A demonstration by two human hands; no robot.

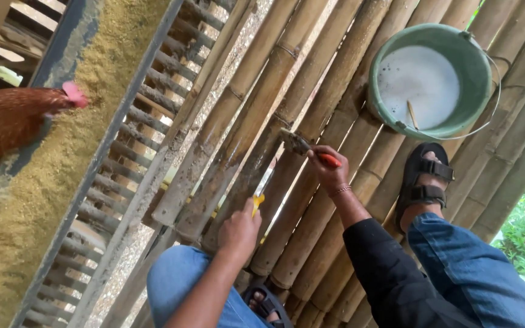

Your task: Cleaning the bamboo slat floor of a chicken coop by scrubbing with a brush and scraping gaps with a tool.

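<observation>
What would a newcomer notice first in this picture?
At the centre, the right hand holds an orange-handled brush against the bamboo floor, and the left hand grips a yellow-handled tool. A brown hen stands at a feed trough on the left; a green bucket sits upper right.

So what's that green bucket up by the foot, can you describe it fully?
The green bucket is round and looks like plastic, with a thin wire bail handle hanging loose around its outer side. It stands upright on the bamboo pole floor, just beyond the sandalled foot, though whether the two touch cannot be told. Inside is a pale whitish content that covers the bottom, with a small stick-like piece lying in it. Neither hand touches it.
</observation>
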